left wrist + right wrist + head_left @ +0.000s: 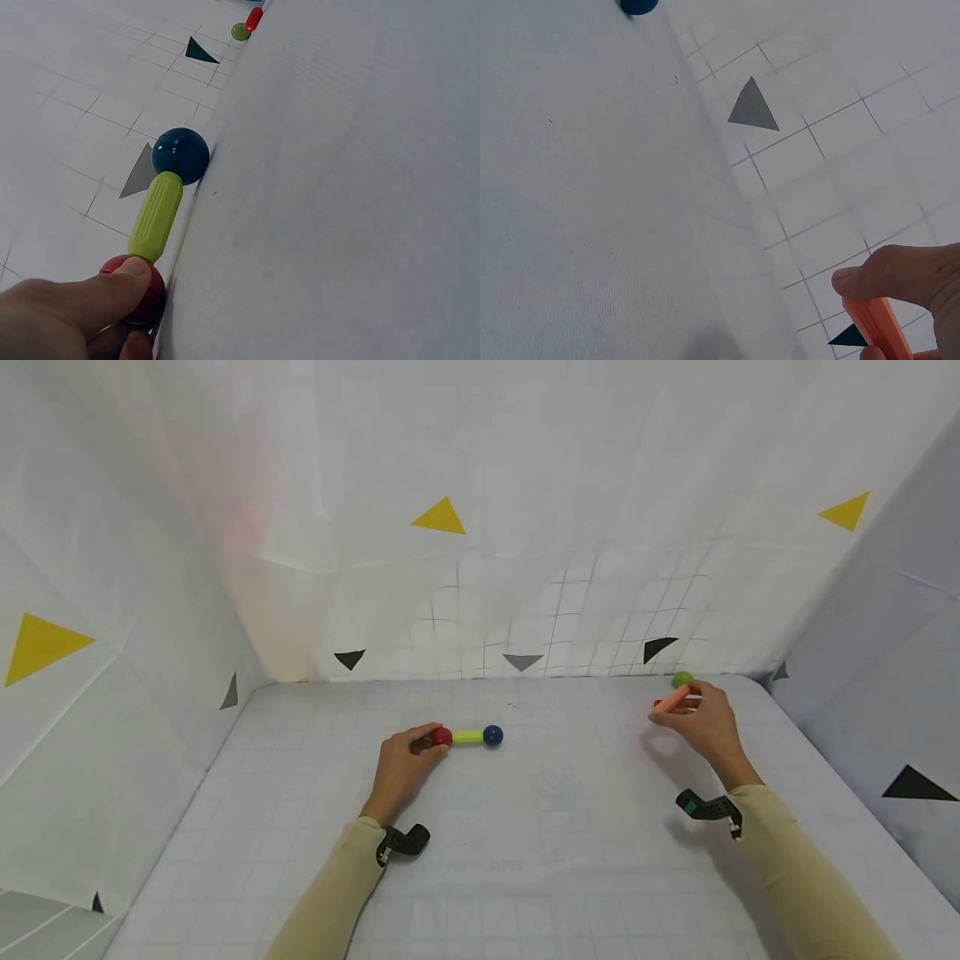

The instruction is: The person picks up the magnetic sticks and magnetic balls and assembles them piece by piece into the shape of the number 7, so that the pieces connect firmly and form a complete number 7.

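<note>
My left hand (402, 767) pinches a red ball (442, 737) between thumb and fingers at the middle left of the table. From that ball a yellow-green ridged stick (156, 216) runs to a dark blue ball (181, 156), and the three look joined in a line. Over the back right of the table, my right hand (708, 725) holds an orange stick (672, 698) between thumb and fingertips. Close behind that hand are a green ball (682, 678) and a red stick (253, 19), the latter mostly hidden by the hand in the head view.
A white, faintly gridded table (510, 893) spreads under both hands. White sheet walls with yellow and dark triangles, such as a grey triangle (522, 662), stand at the back and sides. Each wrist carries a dark camera mount (405, 841).
</note>
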Demonstrator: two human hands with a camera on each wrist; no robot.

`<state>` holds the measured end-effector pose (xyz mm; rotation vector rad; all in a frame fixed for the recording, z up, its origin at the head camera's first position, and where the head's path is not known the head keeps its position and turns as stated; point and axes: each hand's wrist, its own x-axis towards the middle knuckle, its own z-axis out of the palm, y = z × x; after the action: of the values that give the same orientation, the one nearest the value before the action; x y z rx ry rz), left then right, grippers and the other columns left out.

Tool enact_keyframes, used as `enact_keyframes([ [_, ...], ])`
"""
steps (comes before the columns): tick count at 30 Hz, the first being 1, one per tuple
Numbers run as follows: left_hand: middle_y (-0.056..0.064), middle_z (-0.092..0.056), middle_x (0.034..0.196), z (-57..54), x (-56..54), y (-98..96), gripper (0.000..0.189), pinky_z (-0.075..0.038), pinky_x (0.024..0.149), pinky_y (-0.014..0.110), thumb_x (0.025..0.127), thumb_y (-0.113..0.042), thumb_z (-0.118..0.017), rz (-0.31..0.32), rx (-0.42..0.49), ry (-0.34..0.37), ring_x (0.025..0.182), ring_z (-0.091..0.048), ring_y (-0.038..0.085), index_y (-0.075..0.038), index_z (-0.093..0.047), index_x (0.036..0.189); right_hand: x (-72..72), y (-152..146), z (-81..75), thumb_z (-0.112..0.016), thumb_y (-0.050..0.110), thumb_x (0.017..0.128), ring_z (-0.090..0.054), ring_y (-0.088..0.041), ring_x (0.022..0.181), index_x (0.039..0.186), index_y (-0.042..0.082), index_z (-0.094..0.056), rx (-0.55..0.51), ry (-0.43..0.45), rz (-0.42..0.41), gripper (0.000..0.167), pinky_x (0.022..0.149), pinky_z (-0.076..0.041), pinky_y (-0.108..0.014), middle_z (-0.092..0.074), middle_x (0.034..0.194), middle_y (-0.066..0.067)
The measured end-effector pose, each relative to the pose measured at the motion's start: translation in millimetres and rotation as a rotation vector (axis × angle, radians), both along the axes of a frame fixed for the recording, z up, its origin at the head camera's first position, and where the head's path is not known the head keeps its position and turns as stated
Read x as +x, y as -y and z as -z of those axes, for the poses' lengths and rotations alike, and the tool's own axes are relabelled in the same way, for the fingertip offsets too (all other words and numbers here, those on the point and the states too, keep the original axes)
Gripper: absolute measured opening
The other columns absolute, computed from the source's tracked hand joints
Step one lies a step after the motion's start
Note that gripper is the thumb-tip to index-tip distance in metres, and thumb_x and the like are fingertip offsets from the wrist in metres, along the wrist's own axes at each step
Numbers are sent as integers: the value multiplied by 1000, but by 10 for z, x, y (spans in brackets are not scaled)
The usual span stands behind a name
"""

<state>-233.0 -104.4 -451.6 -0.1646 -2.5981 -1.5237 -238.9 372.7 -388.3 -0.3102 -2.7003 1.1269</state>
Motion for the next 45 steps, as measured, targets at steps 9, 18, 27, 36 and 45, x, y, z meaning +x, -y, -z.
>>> enact_keyframes([
  [9, -1, -72, 108, 1, 2, 2, 40, -52, 89, 37, 93, -22, -81, 4, -2, 11, 100, -62, 18, -20, -74, 132, 22, 79, -12, -89, 31, 84, -50, -46, 121, 153, -10, -35, 12, -50, -40, 96, 86, -50, -49, -40, 143, -33],
  [18, 0, -71, 108, 21, -9, 16, 39, -52, 89, 37, 93, -23, -81, 8, 1, -4, 101, -61, 18, -20, -75, 131, 50, 182, -37, -90, 32, 84, -52, -46, 124, 156, -7, -32, -16, -58, -77, 100, 94, -51, -58, -39, 148, -31],
  [27, 0, -71, 108, 14, -7, 22, 39, -51, 89, 37, 93, -22, -82, 1, 1, 2, 101, -61, 18, -20, -75, 131, 87, 317, -34, -90, 36, 83, -51, -47, 128, 157, -7, -32, -44, -65, -129, 104, 97, -49, -61, -44, 146, -28],
  [36, -2, -71, 109, 15, -10, 2, 41, -51, 91, 39, 92, -23, -82, 12, 18, -5, 102, -61, 18, -20, -74, 132, 160, 449, -11, -91, 36, 82, -52, -49, 123, 153, -10, -35, -31, -89, -160, 101, 92, -50, -59, -48, 139, -28],
  [45, -2, -70, 108, 12, -15, 7, 40, -50, 91, 39, 92, -22, -82, 12, 15, -1, 102, -60, 19, -20, -74, 132, 191, 641, 1, -91, 40, 82, -53, -46, 120, 151, -10, -39, -47, -110, -196, 99, 90, -52, -56, -47, 141, -26],
])
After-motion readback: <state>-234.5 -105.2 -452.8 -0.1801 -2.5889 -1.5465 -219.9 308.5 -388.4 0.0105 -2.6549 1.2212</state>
